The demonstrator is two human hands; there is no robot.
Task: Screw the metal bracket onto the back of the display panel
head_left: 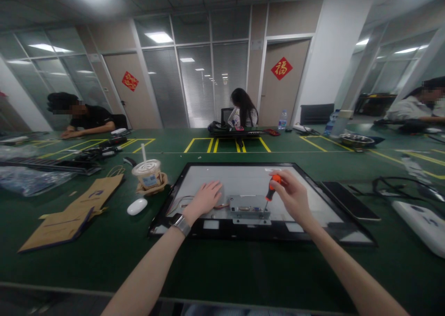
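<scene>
A flat display panel (243,177) with a black frame lies face down on the green table, its pale back upward. On its near middle sits a grey metal bracket (248,202) with connector ports along its front. My right hand (292,195) grips an orange and black screwdriver (273,188), whose tip points down at the bracket's right end; whether it sits in a screw I cannot tell. Spread flat on the panel left of the bracket is my left hand (206,196), holding nothing. Thin cables (181,202) run beside and under it.
To the left are a lidded drink cup (149,174) in a cardboard holder, a white mouse (137,206) and a paper bag (76,209). At right lie a dark phone-like slab (349,200), black cables (392,186) and a white device (420,225). Several people sit around the table.
</scene>
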